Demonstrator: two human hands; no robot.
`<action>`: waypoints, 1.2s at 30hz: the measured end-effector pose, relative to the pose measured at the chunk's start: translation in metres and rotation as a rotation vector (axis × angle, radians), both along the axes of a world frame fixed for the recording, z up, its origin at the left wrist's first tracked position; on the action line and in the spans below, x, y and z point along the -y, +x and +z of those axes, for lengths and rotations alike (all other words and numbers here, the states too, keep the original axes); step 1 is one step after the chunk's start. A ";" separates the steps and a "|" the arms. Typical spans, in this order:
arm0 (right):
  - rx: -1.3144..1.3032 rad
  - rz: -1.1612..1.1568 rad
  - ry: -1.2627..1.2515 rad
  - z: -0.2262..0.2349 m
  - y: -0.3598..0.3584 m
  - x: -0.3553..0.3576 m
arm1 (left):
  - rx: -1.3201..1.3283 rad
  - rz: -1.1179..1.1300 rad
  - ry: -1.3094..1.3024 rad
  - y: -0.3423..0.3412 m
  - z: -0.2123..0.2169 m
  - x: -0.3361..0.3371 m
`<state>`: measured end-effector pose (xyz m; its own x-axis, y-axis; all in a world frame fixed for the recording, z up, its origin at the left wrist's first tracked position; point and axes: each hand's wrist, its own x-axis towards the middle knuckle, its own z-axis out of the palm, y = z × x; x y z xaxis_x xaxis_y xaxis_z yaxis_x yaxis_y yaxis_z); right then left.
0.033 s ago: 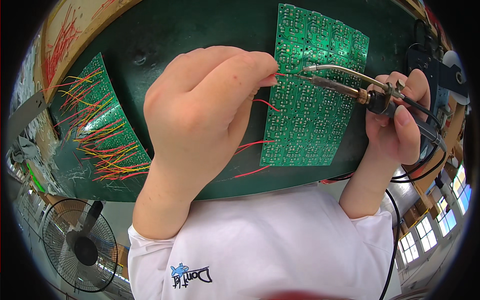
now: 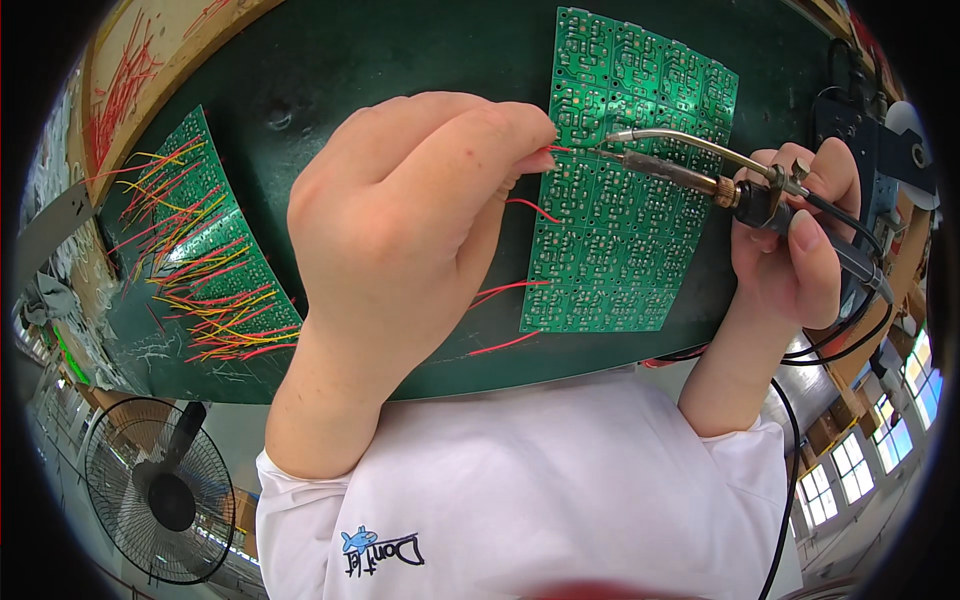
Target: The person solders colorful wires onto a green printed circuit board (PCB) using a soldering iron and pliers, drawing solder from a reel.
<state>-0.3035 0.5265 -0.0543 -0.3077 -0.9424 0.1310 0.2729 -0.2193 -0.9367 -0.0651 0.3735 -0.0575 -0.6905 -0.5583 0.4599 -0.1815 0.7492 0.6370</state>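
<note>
A green circuit board panel (image 2: 610,240) lies on the dark green work mat (image 2: 400,50), right of centre. My left hand (image 2: 400,210) pinches a red wire (image 2: 562,149) between thumb and forefinger at the panel's left edge. The wire's bare end reaches onto the board. From the right, my right hand (image 2: 800,225) grips a soldering iron (image 2: 665,170), its tip close to that wire end; exact contact is too small to tell. A curved metal solder feed tube (image 2: 690,137) is clamped along the iron. More red wires (image 2: 535,208) stick out from the panel's left edge, partly behind my left hand.
On the left lies a second green board (image 2: 225,225) with many red and yellow wires (image 2: 200,265). Loose red wires (image 2: 120,95) fill a wooden-edged area at the upper left. Black cables (image 2: 850,335) trail from the iron at right. A fan (image 2: 165,495) stands lower left.
</note>
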 end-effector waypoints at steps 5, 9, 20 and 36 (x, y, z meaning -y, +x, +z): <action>0.002 0.014 0.006 0.001 -0.002 0.000 | -0.005 -0.002 0.011 0.000 0.000 0.001; 0.001 0.006 0.010 0.001 -0.001 0.002 | 0.004 0.007 0.005 0.002 0.001 0.002; 0.094 -0.070 0.064 0.009 -0.001 0.007 | 0.042 0.169 0.123 0.011 0.032 0.011; 0.037 -0.037 0.043 0.015 -0.016 0.024 | 0.003 0.077 0.086 -0.021 0.010 0.018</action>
<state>-0.3191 0.5024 -0.0395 -0.3466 -0.9347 0.0789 0.2994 -0.1899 -0.9350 -0.0860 0.3553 -0.0477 -0.6455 -0.6469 0.4060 -0.2379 0.6754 0.6980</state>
